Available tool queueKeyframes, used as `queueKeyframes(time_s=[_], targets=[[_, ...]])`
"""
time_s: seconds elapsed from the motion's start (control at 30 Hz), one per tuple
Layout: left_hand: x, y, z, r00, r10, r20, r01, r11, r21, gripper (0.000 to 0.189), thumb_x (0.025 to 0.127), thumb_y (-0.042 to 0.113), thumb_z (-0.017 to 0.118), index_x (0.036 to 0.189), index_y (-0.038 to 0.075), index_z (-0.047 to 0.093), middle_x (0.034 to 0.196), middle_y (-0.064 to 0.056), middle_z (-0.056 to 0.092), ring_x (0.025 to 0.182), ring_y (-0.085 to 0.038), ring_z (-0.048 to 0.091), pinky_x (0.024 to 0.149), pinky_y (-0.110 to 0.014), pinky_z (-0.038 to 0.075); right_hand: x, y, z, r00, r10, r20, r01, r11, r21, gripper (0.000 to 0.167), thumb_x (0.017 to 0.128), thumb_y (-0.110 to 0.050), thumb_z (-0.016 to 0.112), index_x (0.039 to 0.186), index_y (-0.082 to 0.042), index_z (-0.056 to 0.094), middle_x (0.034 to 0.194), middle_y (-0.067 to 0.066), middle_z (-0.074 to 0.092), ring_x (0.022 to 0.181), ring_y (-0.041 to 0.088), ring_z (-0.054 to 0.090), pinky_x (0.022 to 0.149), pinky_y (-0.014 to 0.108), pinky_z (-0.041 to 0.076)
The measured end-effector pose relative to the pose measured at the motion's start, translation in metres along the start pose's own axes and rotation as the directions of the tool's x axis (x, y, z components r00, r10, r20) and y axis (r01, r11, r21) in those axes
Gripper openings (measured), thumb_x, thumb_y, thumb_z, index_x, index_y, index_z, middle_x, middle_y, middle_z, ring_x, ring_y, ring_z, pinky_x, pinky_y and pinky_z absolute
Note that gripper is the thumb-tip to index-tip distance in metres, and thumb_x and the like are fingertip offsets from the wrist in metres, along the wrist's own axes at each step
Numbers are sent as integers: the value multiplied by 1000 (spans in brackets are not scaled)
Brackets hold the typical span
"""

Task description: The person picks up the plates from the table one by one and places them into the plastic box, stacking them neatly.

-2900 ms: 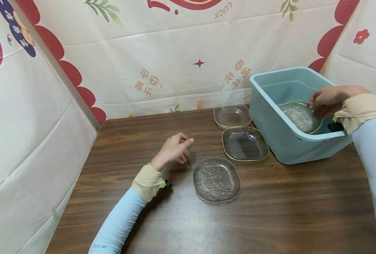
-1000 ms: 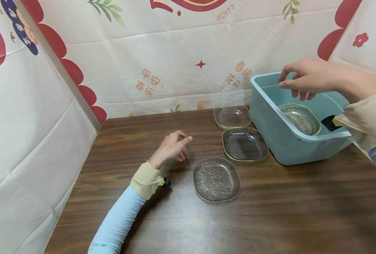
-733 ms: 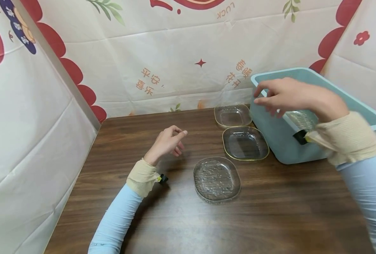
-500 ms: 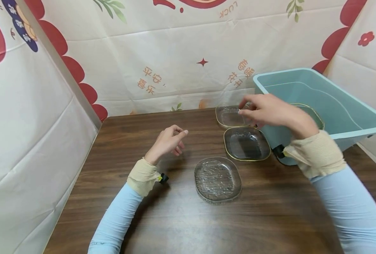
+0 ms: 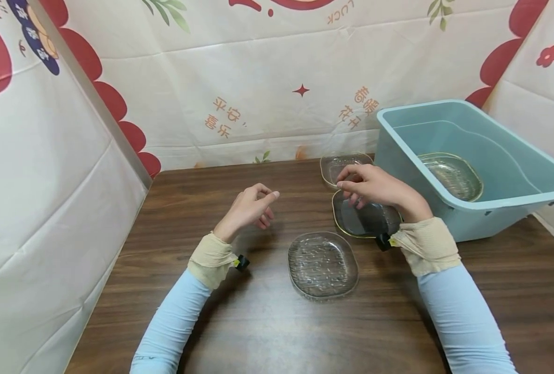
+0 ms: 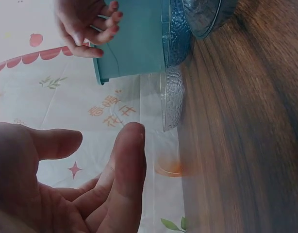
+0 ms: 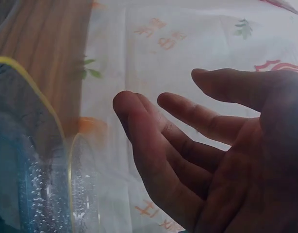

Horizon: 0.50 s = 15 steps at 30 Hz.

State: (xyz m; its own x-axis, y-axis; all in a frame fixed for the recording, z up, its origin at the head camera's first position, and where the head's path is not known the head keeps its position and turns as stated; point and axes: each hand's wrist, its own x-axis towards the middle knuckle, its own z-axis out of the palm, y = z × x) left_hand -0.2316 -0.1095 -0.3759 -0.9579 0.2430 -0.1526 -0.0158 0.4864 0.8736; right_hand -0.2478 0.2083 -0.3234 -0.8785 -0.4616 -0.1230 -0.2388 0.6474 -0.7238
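My left hand [image 5: 249,209] hovers over the table left of the glass plates, fingers loosely bent and holding nothing. The right hand [image 5: 375,188], also holding nothing with relaxed fingers, is above the gold-rimmed clear plate [image 5: 363,221] and hides part of it. Behind that, another gold-rimmed plate [image 5: 331,165] stands near the back cloth. Nearest the front lies a clear textured plate [image 5: 322,265], between the two forearms. Inside the blue bin [image 5: 497,200] at the right rests a gold-rimmed plate [image 5: 457,176]. In the right wrist view, bare fingers [image 7: 154,160] show beside a gold rim.
A brown wooden table [image 5: 258,332] carries the plates and bin. White printed cloth [image 5: 239,72] walls off the back and both sides. The bin's near-left wall stands right beside the two rear plates.
My right hand has let go of the plate inside the bin, risen out, and moved left and down over the plates on the table. The left hand has barely shifted.
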Motion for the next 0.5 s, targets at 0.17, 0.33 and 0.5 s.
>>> queueKeyframes(time_s=[0.17,0.33,0.5], targets=[[2,0,7,1000,-4,22,3,999,47,48,98,52,66,125,13,61,93,-23,76,69,-37,75,70,-54,65,0,9,2,1000,9,11,-9,999,41,32,109,-27,55,129,-3,59,103,23,72,85,30,73,67,37,64],[4,-2,20,990,-49,134,28,988,154,63,92,57,71,132,10,58,92,-17,77,70,-34,76,67,-46,66,-2,15,0,1000,9,22,-10,999,43,32,109,-25,54,130,-2,58,102,23,72,82,24,73,67,35,63],[1,-7,36,970,-77,229,19,969,248,63,93,60,69,130,10,59,89,-10,78,68,-25,74,61,-38,65,1,18,-4,1000,-2,19,1,999,53,32,109,-24,53,130,-1,59,102,23,72,81,24,74,67,36,64]])
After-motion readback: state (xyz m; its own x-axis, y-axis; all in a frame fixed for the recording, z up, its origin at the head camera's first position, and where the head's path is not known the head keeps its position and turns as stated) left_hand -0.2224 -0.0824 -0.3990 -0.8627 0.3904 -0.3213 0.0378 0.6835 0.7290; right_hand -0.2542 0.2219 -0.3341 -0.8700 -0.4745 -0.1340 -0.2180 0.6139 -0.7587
